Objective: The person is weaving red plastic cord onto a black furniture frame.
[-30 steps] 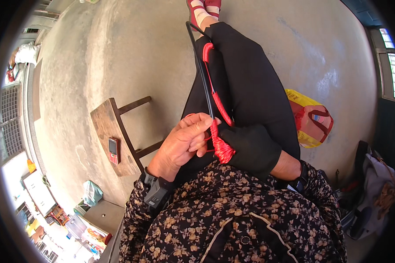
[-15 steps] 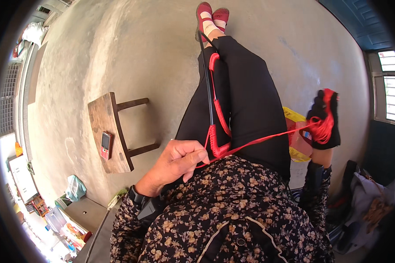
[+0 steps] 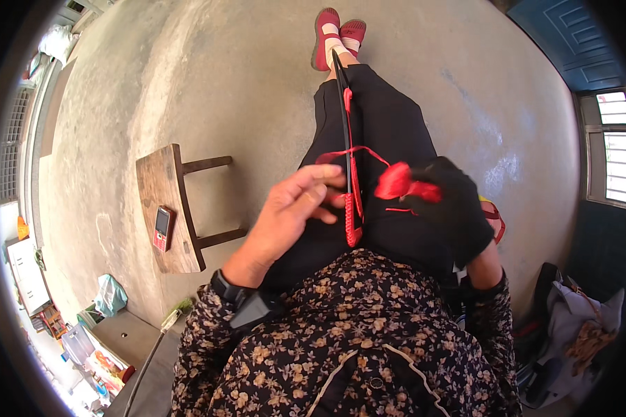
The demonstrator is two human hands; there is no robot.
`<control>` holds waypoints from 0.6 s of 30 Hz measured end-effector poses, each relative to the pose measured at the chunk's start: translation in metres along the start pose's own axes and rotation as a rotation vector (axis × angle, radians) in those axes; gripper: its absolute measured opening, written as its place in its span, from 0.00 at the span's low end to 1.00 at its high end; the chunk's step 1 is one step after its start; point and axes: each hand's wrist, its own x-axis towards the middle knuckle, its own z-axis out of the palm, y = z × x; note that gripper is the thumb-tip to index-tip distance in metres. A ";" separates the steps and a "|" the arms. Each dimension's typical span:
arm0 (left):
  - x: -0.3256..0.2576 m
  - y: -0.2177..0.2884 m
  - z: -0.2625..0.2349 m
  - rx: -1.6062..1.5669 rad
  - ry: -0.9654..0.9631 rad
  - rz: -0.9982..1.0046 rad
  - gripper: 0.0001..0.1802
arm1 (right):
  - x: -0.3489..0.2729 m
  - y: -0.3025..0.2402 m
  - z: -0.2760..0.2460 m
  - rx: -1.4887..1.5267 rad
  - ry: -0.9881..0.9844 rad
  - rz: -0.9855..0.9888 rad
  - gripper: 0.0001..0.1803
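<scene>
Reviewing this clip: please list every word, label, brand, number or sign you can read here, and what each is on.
None can be read.
Phone on the stool: screen and keys too small to read.
Bag: mostly hidden behind the gloved right hand; nothing legible.
Clutter at the lower left: too small and washed out.

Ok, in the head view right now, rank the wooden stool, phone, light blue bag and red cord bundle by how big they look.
1. Wooden stool, clearly largest.
2. Red cord bundle, its edges blurred.
3. Phone and light blue bag: too alike to rank.
</scene>
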 end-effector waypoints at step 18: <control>-0.024 0.038 -0.039 -0.471 0.232 0.068 0.20 | 0.025 -0.028 0.031 0.247 0.180 -0.110 0.34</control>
